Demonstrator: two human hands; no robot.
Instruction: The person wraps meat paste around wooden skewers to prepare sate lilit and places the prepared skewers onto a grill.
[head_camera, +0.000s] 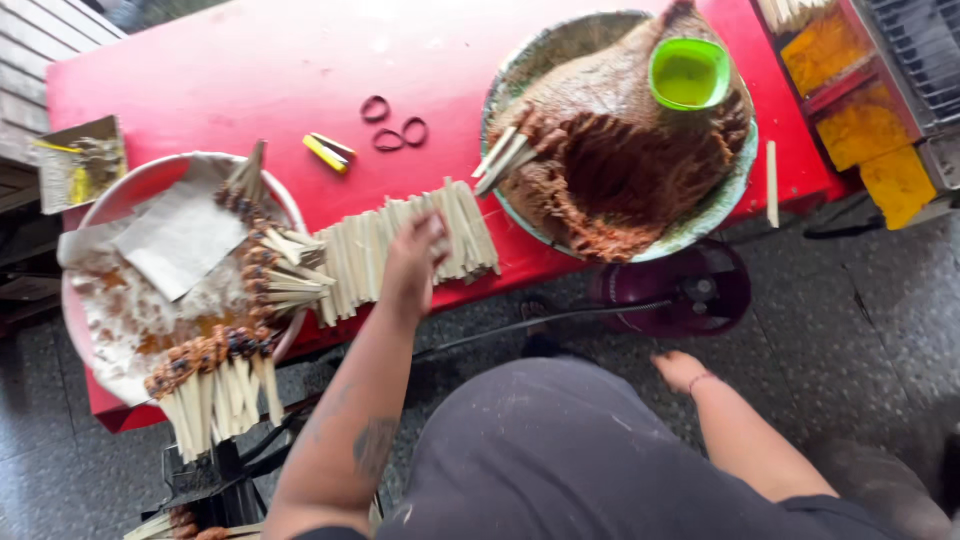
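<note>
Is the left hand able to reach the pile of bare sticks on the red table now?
Probably yes. The left hand already rests on the pile of bare sticks at the red table edge, and nothing lies between them.

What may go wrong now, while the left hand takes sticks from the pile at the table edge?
1. The bare sticks lie at the red table edge; the left hand may push some off.
2. The finished skewers overhang the plate rim and the table edge, so a bump might tip them down.
3. The right hand hangs low beside the fan.
</note>
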